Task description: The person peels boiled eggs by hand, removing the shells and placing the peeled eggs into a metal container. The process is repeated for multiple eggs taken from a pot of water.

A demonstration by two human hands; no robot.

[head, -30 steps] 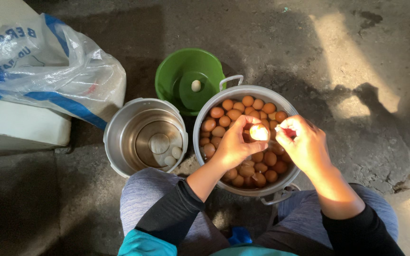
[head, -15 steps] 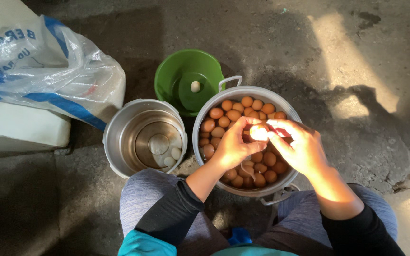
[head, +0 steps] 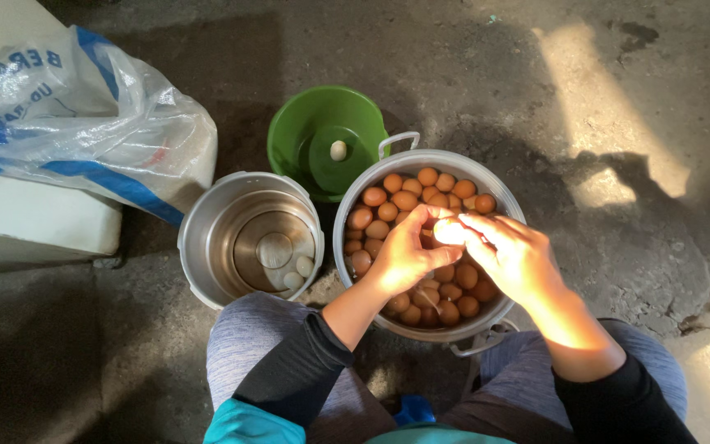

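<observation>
Both hands meet over a metal pot (head: 347,247) full of several brown eggs (head: 404,200). My left hand (head: 400,259) and my right hand (head: 513,256) together grip one pale egg (head: 449,233) between the fingertips, in bright sunlight. Left of that pot stands a second metal pot (head: 207,238) with a few white peeled eggs (head: 299,270) in water. Behind them sits a green plastic bucket (head: 289,140) with one pale egg (head: 338,150) inside.
A white and blue plastic sack (head: 76,131) lies on a white box (head: 26,230) at the left. The ground is rough dark concrete with sun patches at the right. My knees in grey leggings frame the pots at the bottom.
The hands stay over the egg pot. The fingers have shifted slightly around the pale egg, which sits a little lower and further left than before.
</observation>
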